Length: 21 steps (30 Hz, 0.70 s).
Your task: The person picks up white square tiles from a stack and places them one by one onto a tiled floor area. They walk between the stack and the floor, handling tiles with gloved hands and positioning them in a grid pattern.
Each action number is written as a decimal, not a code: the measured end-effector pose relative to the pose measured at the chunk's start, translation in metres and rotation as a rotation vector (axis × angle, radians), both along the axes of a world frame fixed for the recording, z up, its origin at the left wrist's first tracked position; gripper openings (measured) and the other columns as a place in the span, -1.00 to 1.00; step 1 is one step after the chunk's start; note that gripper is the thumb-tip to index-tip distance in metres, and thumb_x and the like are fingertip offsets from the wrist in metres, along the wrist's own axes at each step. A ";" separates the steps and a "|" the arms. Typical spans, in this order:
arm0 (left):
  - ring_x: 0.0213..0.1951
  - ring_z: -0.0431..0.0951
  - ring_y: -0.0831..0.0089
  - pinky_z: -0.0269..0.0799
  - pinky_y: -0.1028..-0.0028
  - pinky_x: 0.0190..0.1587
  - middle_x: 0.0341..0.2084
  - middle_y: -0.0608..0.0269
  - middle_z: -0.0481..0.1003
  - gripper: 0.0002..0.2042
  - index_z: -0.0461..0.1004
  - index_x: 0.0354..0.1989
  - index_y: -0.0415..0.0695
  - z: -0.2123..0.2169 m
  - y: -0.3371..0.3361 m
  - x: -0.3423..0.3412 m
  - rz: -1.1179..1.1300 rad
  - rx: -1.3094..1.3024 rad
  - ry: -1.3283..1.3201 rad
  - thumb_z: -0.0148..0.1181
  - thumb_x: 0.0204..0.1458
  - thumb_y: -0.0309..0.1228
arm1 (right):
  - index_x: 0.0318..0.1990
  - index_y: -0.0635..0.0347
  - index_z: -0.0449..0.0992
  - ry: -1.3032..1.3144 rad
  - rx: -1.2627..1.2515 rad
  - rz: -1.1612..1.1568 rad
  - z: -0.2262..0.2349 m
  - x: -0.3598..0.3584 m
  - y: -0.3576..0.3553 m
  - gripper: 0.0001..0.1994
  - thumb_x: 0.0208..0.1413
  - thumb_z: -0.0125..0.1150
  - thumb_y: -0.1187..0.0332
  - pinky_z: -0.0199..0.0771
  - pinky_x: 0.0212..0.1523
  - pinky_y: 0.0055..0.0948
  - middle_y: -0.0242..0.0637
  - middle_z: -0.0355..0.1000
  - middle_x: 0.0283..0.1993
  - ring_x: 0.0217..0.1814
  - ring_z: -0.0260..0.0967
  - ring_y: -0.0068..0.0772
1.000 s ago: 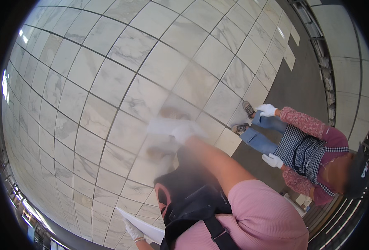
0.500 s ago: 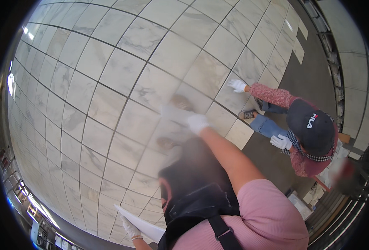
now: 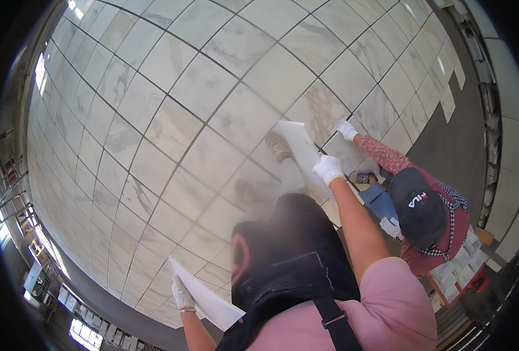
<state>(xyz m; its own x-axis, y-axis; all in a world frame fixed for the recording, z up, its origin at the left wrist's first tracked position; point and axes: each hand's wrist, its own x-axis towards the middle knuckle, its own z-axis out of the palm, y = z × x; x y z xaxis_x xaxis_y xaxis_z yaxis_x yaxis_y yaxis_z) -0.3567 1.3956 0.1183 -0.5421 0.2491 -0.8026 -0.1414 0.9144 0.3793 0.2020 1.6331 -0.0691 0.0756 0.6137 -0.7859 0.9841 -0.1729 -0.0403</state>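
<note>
Both of my hands wear white gloves. My right hand (image 3: 328,168) is closed on the edge of a thin white marble-look tile (image 3: 302,145), held tilted above the laid tiles, beside my shoe (image 3: 278,146). At the lower left, my left hand (image 3: 182,294) grips another thin white tile (image 3: 204,297), held slanted at my side with its near end by my apron (image 3: 294,281). Square marble-look tiles (image 3: 198,82) lie in rows on the floor ahead of me. Haze blurs the middle of the picture around my feet.
On my right a co-worker in a dark cap (image 3: 416,199) crouches, one gloved hand (image 3: 347,130) on the tiles. Behind that person stands a crate of tiles (image 3: 455,275). Dark floor (image 3: 446,146) borders the laid tiles on the right; racks (image 3: 43,257) line the far left.
My right hand has swung right with its tile, which now shows broader. The left hand still holds its tile. The co-worker's reaching hand has shifted slightly in the picture, as my view has turned.
</note>
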 end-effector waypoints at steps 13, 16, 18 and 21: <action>-0.29 0.54 0.43 0.54 0.38 -0.21 -0.28 0.23 0.55 -0.38 0.49 0.05 -0.22 -0.045 -0.046 -0.106 -0.036 -0.003 -0.038 -0.04 0.28 0.19 | -0.36 0.51 0.65 0.448 0.395 -0.955 -0.037 0.048 -0.095 -0.74 -0.15 0.50 0.43 0.61 -0.27 -0.36 -0.08 0.64 -0.34 -0.35 0.60 -0.37; -0.24 0.54 0.41 0.55 0.36 -0.20 -0.22 0.23 0.53 -0.37 0.47 0.09 -0.21 -0.043 -0.046 -0.114 -0.082 0.015 -0.055 -0.03 0.27 0.20 | -0.38 0.46 0.68 0.465 0.444 -1.065 -0.047 0.035 -0.128 -0.74 -0.16 0.52 0.39 0.61 -0.25 -0.39 -0.10 0.65 -0.34 -0.35 0.61 -0.35; -0.22 0.54 0.41 0.55 0.36 -0.18 -0.19 0.24 0.53 -0.36 0.46 0.11 -0.21 -0.046 -0.041 -0.113 -0.168 0.000 -0.009 -0.03 0.28 0.20 | -0.39 0.45 0.68 0.338 0.384 -1.079 -0.063 0.034 -0.143 -0.75 -0.17 0.52 0.40 0.60 -0.24 -0.40 -0.10 0.65 -0.35 -0.35 0.61 -0.34; -0.22 0.53 0.42 0.53 0.38 -0.19 -0.20 0.25 0.53 -0.36 0.45 0.13 -0.21 -0.056 -0.028 -0.110 -0.166 0.016 -0.061 -0.04 0.28 0.19 | -0.41 0.44 0.68 0.230 0.378 -1.202 -0.076 0.034 -0.168 -0.77 -0.19 0.52 0.42 0.59 -0.22 -0.40 -0.09 0.64 -0.37 -0.35 0.61 -0.34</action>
